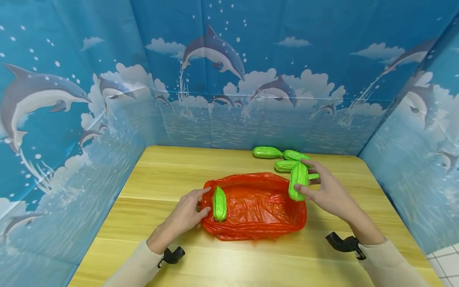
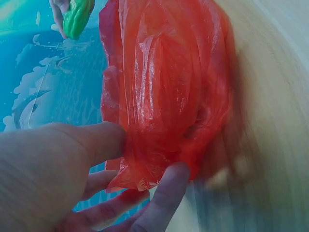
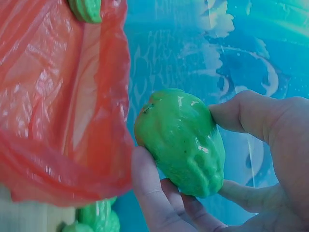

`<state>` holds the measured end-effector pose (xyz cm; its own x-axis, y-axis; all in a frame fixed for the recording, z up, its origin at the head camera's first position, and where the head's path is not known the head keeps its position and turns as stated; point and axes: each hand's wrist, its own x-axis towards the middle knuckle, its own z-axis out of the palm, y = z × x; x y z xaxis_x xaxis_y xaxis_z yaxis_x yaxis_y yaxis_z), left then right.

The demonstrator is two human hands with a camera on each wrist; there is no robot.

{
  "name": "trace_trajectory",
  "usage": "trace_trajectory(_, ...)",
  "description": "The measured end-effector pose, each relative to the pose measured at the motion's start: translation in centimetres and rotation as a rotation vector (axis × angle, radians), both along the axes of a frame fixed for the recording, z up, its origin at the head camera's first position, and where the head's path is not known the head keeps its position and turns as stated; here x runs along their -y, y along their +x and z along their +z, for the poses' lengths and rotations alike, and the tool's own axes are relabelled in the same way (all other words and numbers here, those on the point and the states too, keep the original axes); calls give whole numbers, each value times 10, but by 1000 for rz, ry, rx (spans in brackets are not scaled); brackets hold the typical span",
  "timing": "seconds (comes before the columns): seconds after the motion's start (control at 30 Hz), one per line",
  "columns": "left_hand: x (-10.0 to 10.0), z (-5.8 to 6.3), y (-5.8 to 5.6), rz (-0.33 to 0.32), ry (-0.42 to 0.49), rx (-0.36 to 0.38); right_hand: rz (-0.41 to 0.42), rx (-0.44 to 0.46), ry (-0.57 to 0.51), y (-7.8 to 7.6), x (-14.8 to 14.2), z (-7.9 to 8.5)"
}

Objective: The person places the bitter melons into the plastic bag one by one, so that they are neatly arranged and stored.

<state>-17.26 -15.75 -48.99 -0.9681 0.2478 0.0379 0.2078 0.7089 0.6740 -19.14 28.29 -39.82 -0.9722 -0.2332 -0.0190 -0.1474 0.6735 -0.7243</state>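
Observation:
A red plastic bag (image 1: 251, 227) lies spread wide at its mouth on the wooden table. Inside its left end stands a green ridged gourd (image 1: 220, 205). My left hand (image 1: 186, 211) holds the bag's left end, its thumb and forefinger spread on either side of the bunched plastic (image 2: 149, 164). Over the bag's right rim, my right hand (image 1: 324, 191) grips another green ridged gourd (image 1: 299, 181) between thumb and fingertips. The right wrist view shows this glossy gourd (image 3: 183, 145) end-on. A thin green piece (image 1: 314, 176) shows by the fingers behind it.
Several more gourds lie along the table's back edge, among them one on the left (image 1: 266, 152) and one nearer the bag (image 1: 284, 166). Dolphin-printed curtains (image 1: 229, 115) border the wooden table (image 1: 161, 171) at the back and both sides.

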Motion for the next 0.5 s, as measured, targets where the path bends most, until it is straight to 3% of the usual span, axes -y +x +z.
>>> trace_trajectory(0.23, -2, 1, -2, -2, 5, -20, 73, 0, -16, -2, 24, 0)
trace_trajectory(0.5, -3, 1, -3, -26, 25, -53, 170, 71, -123, -9, 43, -11)
